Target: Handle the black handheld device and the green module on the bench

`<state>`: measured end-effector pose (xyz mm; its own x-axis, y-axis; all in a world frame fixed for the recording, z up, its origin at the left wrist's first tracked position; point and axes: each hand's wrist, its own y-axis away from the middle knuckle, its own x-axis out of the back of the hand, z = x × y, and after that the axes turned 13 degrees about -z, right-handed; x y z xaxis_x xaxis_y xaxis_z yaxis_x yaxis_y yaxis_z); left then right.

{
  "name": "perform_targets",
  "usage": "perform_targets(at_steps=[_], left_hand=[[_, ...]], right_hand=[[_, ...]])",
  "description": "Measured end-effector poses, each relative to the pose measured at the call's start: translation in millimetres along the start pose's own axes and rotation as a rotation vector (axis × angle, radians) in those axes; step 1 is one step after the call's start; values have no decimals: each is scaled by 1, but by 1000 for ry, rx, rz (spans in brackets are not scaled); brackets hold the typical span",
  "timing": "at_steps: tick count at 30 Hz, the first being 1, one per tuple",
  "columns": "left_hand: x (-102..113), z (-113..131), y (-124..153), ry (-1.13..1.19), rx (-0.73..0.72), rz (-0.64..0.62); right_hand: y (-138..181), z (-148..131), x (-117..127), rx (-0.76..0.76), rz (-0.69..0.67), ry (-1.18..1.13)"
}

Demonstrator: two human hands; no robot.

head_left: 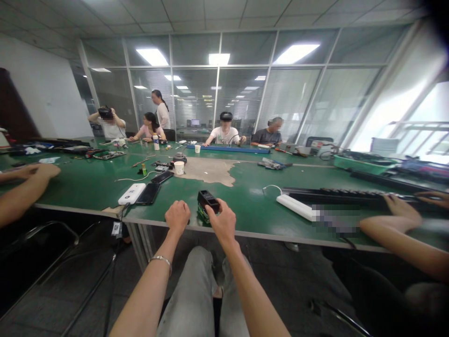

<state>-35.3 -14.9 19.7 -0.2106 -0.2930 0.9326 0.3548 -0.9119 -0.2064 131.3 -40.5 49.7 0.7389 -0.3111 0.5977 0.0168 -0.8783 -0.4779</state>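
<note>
At the near edge of the green table (252, 220), my right hand (224, 220) is closed around the right side of a small black box-shaped device (207, 199). A green circuit board (202, 214) shows below its black casing, near the tabletop. To the left of the device and apart from it, my left hand (177, 216) rests by the table edge with its fingers curled into a fist. Whatever those fingers may hold is hidden from view.
Left of my hands lie a white power bank (132, 193) and a dark phone (148, 194). A paper cup (178, 168) stands beyond. On the right are a white power strip (294, 207) and a co-worker's arms (396, 224). Several people sit across the table.
</note>
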Motion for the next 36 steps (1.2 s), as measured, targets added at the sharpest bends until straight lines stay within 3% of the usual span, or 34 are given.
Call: perform_targets(at_steps=[15, 27, 36], left_hand=[[5, -1, 2, 25, 0, -25], [1, -3, 0, 31, 10, -11], [1, -5, -1, 37, 1, -10]], right_hand=[[18, 13, -25, -34, -134, 168], [28, 20, -38, 41, -18, 90], [26, 19, -41, -3, -57, 97]])
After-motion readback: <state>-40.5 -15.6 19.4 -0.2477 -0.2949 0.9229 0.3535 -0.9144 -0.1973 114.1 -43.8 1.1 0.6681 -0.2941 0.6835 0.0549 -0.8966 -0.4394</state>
